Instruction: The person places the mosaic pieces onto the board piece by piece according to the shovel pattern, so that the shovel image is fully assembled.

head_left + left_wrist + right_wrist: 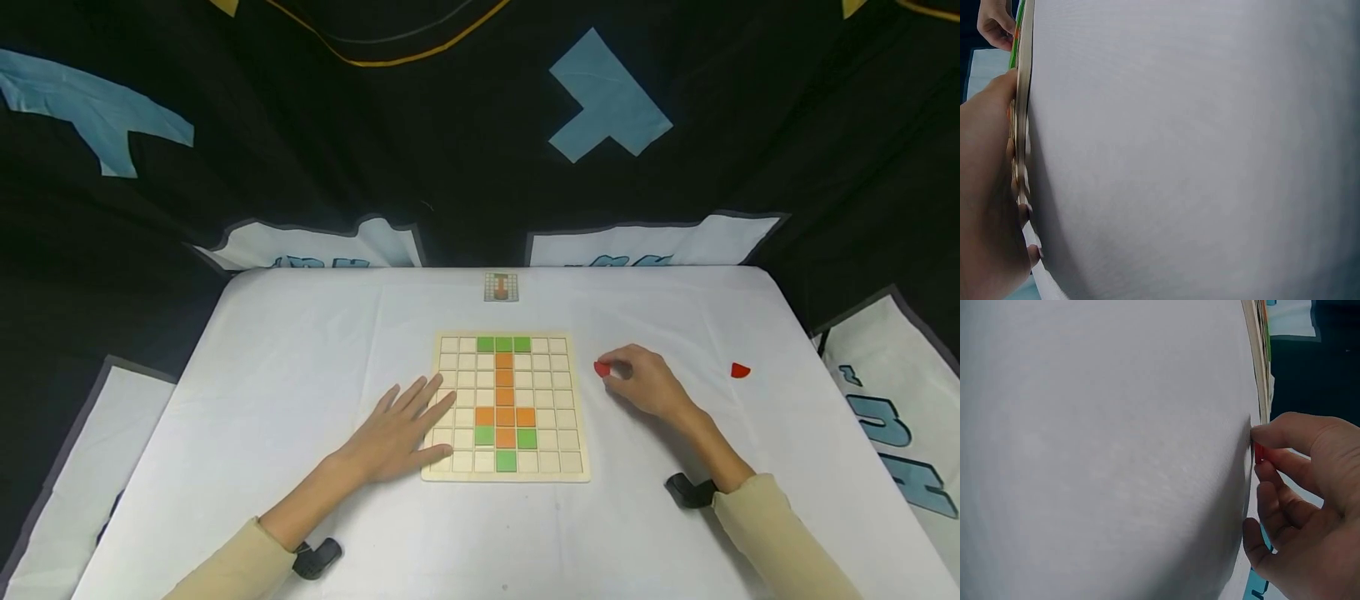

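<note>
A light wooden grid board [546, 379] lies flat on the table, with orange and green square tiles set into its middle columns. My left hand [397, 432] rests with spread fingers across the board's left edge. To the right of the board, my right hand [647, 385] pinches a small red piece [602, 368] between thumb and fingertips, close over the cloth; its full shape is partly covered. In the right wrist view, the thumb and index finger hold that red piece [1258, 452] beside the board's edge. A second red piece [740, 370], roughly half-round, lies farther right.
Behind the board lies a small printed card [501, 287] with a grid picture. White cloth [300, 375] covers the table, and a black curtain [450, 150] with blue patches hangs at the back. A black wrist device [317, 558] sits on each arm.
</note>
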Tool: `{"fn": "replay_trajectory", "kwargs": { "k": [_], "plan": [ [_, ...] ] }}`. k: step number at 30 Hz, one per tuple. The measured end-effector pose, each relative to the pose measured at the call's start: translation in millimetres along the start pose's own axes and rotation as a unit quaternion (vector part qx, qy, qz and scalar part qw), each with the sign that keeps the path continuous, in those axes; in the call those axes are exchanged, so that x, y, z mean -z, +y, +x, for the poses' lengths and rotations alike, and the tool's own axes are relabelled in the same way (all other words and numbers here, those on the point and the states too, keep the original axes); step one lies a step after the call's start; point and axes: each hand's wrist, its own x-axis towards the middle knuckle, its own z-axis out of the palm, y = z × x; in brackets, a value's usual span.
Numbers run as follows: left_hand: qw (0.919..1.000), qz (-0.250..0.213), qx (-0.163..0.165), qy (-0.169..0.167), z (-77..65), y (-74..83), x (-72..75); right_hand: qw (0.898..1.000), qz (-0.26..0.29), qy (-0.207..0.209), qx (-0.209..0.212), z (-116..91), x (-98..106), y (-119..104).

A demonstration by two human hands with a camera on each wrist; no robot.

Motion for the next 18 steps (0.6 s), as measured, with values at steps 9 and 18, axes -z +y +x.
{"fn": "replay_trajectory", "kwargs": {
  "k": [9, 18],
  "plan": [
    [1.0000, 0.000, 0.002, 0.000, -0.5, 0.9, -0.6, 1.000, 0.008, 0.009, 0.015, -6.8, -3.1, -18.6],
    [1.0000, 0.003, 0.002, 0.007, -0.8, 1.0, -1.9, 0.998, 0.023, 0.011, 0.056, -18.8, -9.9, -49.6]
  ]
}}
